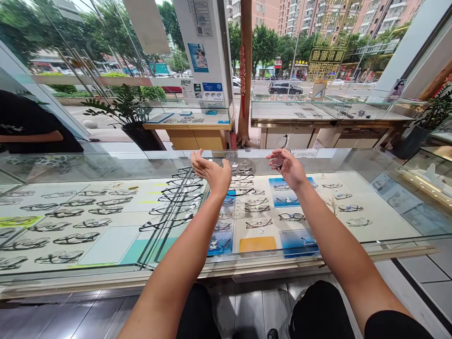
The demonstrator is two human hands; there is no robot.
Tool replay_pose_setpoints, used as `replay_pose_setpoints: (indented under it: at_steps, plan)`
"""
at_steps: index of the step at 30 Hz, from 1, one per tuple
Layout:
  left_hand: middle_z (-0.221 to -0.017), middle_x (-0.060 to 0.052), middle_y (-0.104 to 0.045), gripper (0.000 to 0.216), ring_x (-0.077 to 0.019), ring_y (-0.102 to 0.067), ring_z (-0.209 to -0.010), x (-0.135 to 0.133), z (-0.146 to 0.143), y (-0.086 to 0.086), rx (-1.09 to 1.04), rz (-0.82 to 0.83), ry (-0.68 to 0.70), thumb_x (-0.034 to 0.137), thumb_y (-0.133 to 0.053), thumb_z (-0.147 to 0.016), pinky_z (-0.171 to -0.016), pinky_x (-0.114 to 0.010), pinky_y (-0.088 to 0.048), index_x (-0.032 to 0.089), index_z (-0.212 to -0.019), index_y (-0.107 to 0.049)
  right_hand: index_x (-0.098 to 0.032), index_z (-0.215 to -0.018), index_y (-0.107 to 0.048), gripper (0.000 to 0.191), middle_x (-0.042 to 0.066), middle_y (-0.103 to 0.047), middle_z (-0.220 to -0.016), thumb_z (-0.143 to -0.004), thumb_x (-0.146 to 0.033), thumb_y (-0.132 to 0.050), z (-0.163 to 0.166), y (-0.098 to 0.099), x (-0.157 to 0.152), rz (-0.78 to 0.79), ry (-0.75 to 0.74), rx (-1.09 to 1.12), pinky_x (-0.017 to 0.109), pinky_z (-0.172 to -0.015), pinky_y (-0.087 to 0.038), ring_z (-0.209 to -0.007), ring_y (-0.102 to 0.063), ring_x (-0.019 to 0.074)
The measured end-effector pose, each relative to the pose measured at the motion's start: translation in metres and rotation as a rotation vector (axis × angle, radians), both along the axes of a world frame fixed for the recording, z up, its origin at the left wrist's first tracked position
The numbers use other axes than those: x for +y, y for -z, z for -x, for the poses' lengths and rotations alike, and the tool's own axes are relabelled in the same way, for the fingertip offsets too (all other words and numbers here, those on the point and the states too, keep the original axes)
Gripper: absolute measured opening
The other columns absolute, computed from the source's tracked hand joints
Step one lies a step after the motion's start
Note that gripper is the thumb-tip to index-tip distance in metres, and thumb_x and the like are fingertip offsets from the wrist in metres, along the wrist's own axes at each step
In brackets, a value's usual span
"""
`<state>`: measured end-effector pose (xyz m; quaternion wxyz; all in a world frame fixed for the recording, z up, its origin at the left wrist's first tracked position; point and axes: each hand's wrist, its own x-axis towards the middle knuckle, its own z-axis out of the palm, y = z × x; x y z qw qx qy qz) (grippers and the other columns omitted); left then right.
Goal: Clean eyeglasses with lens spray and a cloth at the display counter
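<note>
My right hand (pixel 288 168) is raised over the far part of the glass counter, its fingers closed on a pair of eyeglasses (pixel 281 142) with thin dark rims. One lens stands up above the fingers; part of the frame is hidden behind them. My left hand (pixel 212 175) hovers over the counter with fingers stretched out and thumb apart, holding nothing. Just left of it, a column of dark-rimmed eyeglasses (pixel 181 189) runs along the counter. Between my hands lie more eyeglasses (pixel 243 192) and a round clear dish-like shape (pixel 243 165).
The glass display counter (pixel 391 238) spans the view, with rows of glasses, blue cards and a yellow pad (pixel 257 244) inside. Beyond stand two other showcases (pixel 197 126), a potted plant (pixel 136 127) and a wooden post (pixel 245 70). Someone in dark clothing (pixel 31 125) is at the left.
</note>
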<state>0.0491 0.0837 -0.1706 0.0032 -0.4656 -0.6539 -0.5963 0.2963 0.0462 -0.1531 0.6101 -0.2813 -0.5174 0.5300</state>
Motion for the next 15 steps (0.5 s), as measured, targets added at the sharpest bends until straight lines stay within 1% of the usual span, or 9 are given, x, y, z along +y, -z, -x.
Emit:
replay_pose_setpoints:
  at_steps: [3, 5, 7, 9, 11, 13, 14, 15]
  plan:
    - [-0.176, -0.028, -0.030, 0.075, -0.0388, -0.027, -0.170, -0.012, -0.010, 0.001, 0.142, -0.134, 0.088, 0.015, -0.073, -0.085, -0.137, -0.061, -0.023, 0.021, -0.148, -0.034, -0.030, -0.102, -0.072, 0.032, 0.003, -0.083, -0.108, -0.091, -0.059, -0.076, -0.010, -0.006, 0.001, -0.031, 0.044, 0.011, 0.036, -0.081, -0.057, -0.090, -0.071, 0.0204]
    - [-0.174, -0.029, -0.034, 0.070, -0.0405, -0.032, -0.167, -0.022, -0.020, 0.005, 0.238, -0.181, 0.165, 0.017, -0.073, -0.086, -0.133, -0.063, -0.026, 0.019, -0.146, -0.038, -0.031, -0.102, -0.072, 0.031, 0.002, -0.083, -0.109, -0.091, -0.060, -0.076, -0.017, -0.011, 0.002, -0.055, 0.077, 0.022, 0.036, -0.081, -0.057, -0.090, -0.071, 0.0200]
    - [-0.169, -0.029, -0.044, 0.063, -0.0421, -0.040, -0.161, -0.035, -0.034, 0.012, 0.351, -0.191, 0.285, 0.019, -0.072, -0.088, -0.128, -0.064, -0.032, 0.018, -0.144, -0.044, -0.032, -0.102, -0.072, 0.030, 0.001, -0.083, -0.110, -0.093, -0.061, -0.074, -0.025, -0.016, 0.002, -0.081, 0.121, 0.032, 0.036, -0.082, -0.057, -0.091, -0.072, 0.0200]
    - [-0.158, -0.025, -0.059, 0.053, -0.0407, -0.050, -0.151, -0.051, -0.052, 0.020, 0.490, -0.154, 0.478, 0.021, -0.069, -0.092, -0.122, -0.062, -0.036, 0.017, -0.142, -0.050, -0.033, -0.103, -0.071, 0.031, 0.000, -0.084, -0.112, -0.094, -0.063, -0.072, -0.031, -0.020, 0.001, -0.112, 0.169, 0.046, 0.036, -0.082, -0.057, -0.093, -0.073, 0.0204]
    - [-0.142, -0.018, -0.072, 0.046, -0.0367, -0.059, -0.141, -0.067, -0.075, 0.026, 0.665, -0.066, 0.741, 0.021, -0.063, -0.098, -0.119, -0.058, -0.039, 0.019, -0.143, -0.055, -0.034, -0.103, -0.070, 0.033, 0.000, -0.084, -0.112, -0.094, -0.065, -0.071, -0.034, -0.024, 0.000, -0.139, 0.196, 0.065, 0.036, -0.082, -0.057, -0.094, -0.073, 0.0206]
    - [-0.134, -0.013, -0.078, 0.049, -0.0332, -0.062, -0.137, -0.080, -0.100, 0.032, 0.864, 0.034, 0.992, 0.017, -0.056, -0.101, -0.119, -0.055, -0.040, 0.020, -0.150, -0.056, -0.034, -0.104, -0.070, 0.034, -0.001, -0.084, -0.112, -0.093, -0.066, -0.071, -0.036, -0.027, -0.001, -0.151, 0.202, 0.075, 0.036, -0.082, -0.057, -0.095, -0.073, 0.0210]
    - [-0.135, -0.013, -0.078, 0.052, -0.0326, -0.062, -0.138, -0.085, -0.113, 0.034, 0.957, 0.074, 1.076, 0.014, -0.052, -0.102, -0.118, -0.053, -0.040, 0.019, -0.153, -0.056, -0.034, -0.104, -0.069, 0.036, -0.001, -0.084, -0.112, -0.093, -0.067, -0.072, -0.035, -0.028, -0.002, -0.151, 0.201, 0.074, 0.036, -0.082, -0.057, -0.096, -0.073, 0.0214]
    - [-0.140, -0.015, -0.077, 0.054, -0.0328, -0.061, -0.140, -0.087, -0.127, 0.036, 1.040, 0.109, 1.126, 0.012, -0.050, -0.102, -0.117, -0.052, -0.042, 0.018, -0.155, -0.056, -0.034, -0.104, -0.069, 0.037, -0.001, -0.084, -0.112, -0.092, -0.069, -0.072, -0.035, -0.029, -0.003, -0.146, 0.201, 0.068, 0.037, -0.082, -0.057, -0.097, -0.073, 0.0219]
